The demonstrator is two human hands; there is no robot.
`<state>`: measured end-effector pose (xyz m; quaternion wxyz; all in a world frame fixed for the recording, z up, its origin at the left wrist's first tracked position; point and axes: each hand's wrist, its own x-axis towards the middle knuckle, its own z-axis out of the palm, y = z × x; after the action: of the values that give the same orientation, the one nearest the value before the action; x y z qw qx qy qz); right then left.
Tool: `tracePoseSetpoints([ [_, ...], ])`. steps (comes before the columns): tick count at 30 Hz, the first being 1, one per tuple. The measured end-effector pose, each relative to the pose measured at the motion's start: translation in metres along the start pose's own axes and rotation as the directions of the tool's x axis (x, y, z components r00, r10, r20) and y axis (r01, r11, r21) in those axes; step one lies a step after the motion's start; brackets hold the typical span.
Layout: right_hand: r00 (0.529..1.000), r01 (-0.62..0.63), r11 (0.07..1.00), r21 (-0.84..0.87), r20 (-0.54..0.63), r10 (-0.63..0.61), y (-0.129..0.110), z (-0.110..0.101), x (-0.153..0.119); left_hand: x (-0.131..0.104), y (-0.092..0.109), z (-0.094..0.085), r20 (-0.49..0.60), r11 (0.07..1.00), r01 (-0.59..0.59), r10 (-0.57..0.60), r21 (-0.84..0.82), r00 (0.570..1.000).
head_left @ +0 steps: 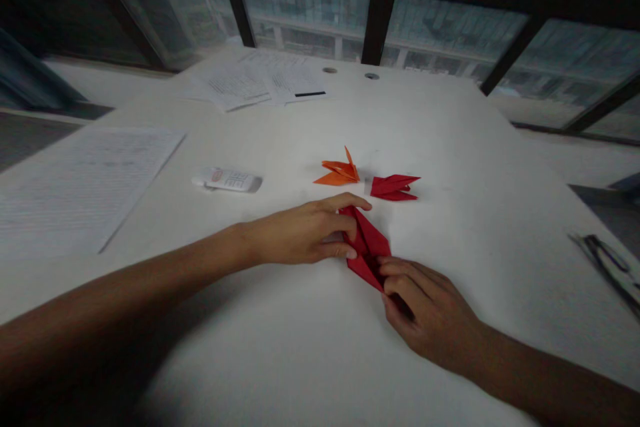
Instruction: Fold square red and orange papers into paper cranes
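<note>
A partly folded sheet of red origami paper (369,239) lies slanted on the white table (280,347) between my hands. My left hand (320,230) reaches in from the left, its fingers curled over the paper's upper left side. At the lower right end, my right hand (425,303) pinches the paper between thumb and fingers, which hide that corner. Just beyond stand two folded paper pieces: an orange origami figure (341,172) with pointed tips and a red origami figure (395,187) beside it.
Left of the figures lies a white bottle with printed label (227,179). Printed sheets (85,187) cover the table's left edge, and more papers (250,83) lie at the back. A dark pair of glasses or cord-like object (607,263) rests at the right. Windows (310,13) rise behind.
</note>
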<state>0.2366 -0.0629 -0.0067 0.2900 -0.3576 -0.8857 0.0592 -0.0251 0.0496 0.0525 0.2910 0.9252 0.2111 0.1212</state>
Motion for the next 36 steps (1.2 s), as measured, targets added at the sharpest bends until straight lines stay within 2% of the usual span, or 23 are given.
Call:
tracePoseSetpoints([
  [3, 0.999, 0.043, 0.999, -0.028, -0.029, -0.044, 0.003, 0.001, -0.001, 0.001, 0.0, 0.003, -0.043, 0.999, 0.02, -0.022, -0.037, 0.999],
  [5, 0.996, 0.095, 0.995, -0.044, -0.001, -0.095, 0.004, 0.001, -0.001, 0.002, 0.001, 0.005, -0.05, 0.998, 0.003, -0.006, -0.056, 0.999],
  [9, 0.987, 0.136, 0.99, -0.042, 0.088, -0.131, 0.004, -0.002, 0.001, 0.001, 0.003, 0.005, -0.017, 0.998, -0.047, 0.046, -0.041, 0.999],
  [12, 0.986, 0.146, 0.989, -0.033, 0.089, -0.142, 0.003, -0.003, 0.001, 0.0, 0.002, 0.004, 0.026, 0.998, -0.063, 0.063, -0.005, 0.998],
  [15, 0.987, 0.142, 0.99, -0.023, 0.081, -0.14, 0.003, -0.002, 0.001, 0.0, -0.002, 0.006, 0.017, 0.998, -0.048, 0.048, 0.043, 0.999],
  [18, 0.988, 0.13, 0.991, -0.016, 0.08, -0.129, 0.003, -0.002, 0.001, 0.001, -0.006, 0.011, -0.025, 0.997, -0.016, 0.018, 0.074, 1.0],
  [22, 0.99, 0.116, 0.993, 0.005, 0.081, -0.117, 0.0, -0.003, 0.002, 0.003, -0.006, 0.021, -0.111, 0.991, 0.088, -0.077, 0.1, 0.991],
  [28, 0.995, -0.054, 0.998, 0.032, 0.08, 0.052, -0.004, -0.004, 0.004, 0.007, -0.011, 0.041, -0.277, 0.987, 0.132, -0.102, 0.093, 0.955],
  [32, 0.992, 0.05, 0.998, 0.039, 0.115, -0.054, -0.003, -0.004, 0.004, 0.01, -0.017, 0.049, -0.338, 0.987, 0.141, -0.107, 0.079, 0.935],
  [36, 0.993, 0.082, 0.997, 0.014, 0.086, -0.082, -0.003, -0.004, 0.005, 0.011, -0.02, 0.05, -0.358, 0.986, 0.136, -0.094, 0.092, 0.929],
])
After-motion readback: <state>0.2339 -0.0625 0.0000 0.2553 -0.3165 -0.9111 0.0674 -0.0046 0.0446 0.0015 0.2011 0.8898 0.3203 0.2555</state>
